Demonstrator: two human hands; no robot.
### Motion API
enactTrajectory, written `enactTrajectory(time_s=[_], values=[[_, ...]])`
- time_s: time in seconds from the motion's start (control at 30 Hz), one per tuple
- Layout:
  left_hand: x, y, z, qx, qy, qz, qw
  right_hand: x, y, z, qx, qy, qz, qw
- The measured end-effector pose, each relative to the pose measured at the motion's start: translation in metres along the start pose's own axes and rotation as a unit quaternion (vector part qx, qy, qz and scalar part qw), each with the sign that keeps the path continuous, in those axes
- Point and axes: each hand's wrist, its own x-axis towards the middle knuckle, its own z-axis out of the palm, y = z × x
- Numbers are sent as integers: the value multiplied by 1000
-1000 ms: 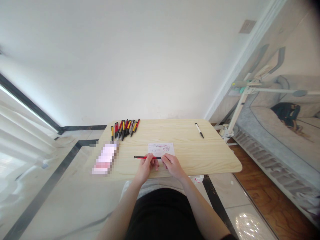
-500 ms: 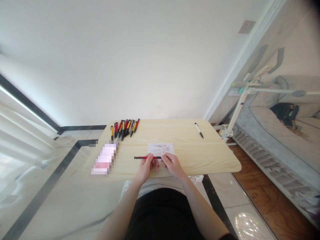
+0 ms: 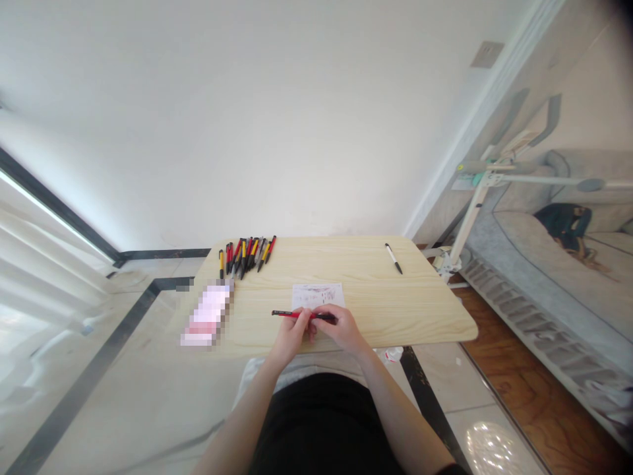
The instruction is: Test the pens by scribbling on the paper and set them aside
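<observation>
Between both hands lies a red and black pen (image 3: 284,313), held level above the near side of the table. My left hand (image 3: 295,327) pinches it around the middle, on its red part. The fingers of my right hand (image 3: 342,326) are closed on the black end at the right. Just beyond the hands is a small white paper (image 3: 317,294) with scribbled marks, its lower part hidden by my fingers.
A pile of red, yellow, black and grey pens (image 3: 247,254) lies at the table's back left. In front of it is a pixelated phone-like object (image 3: 208,313). One white and black pen (image 3: 393,258) rests at the right. The wooden table (image 3: 420,307) stands against a wall.
The pen has shifted slightly to the right. My right hand has moved left along it, closer to my left hand, and its fingers now wrap over the black end.
</observation>
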Motion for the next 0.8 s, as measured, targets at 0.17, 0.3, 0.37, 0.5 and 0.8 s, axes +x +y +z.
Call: enactTrajectory(time_s=[0.17, 0.3, 0.37, 0.5, 0.8], values=[[0, 0, 0, 9, -8, 9, 1000, 0, -2, 0, 1, 0, 3, 1000], [0, 1, 1, 3, -2, 8, 1000, 0, -4, 0, 22, -12, 1, 1000], [0, 2, 1, 8, 9, 9, 1000, 0, -4, 0, 15, -3, -4, 1000], [0, 2, 1, 27, 18, 21, 999, 0, -4, 0, -8, 5, -17, 1000], [0, -1, -2, -39, 35, 19, 998, 2, 7, -2, -27, 28, -2, 999]])
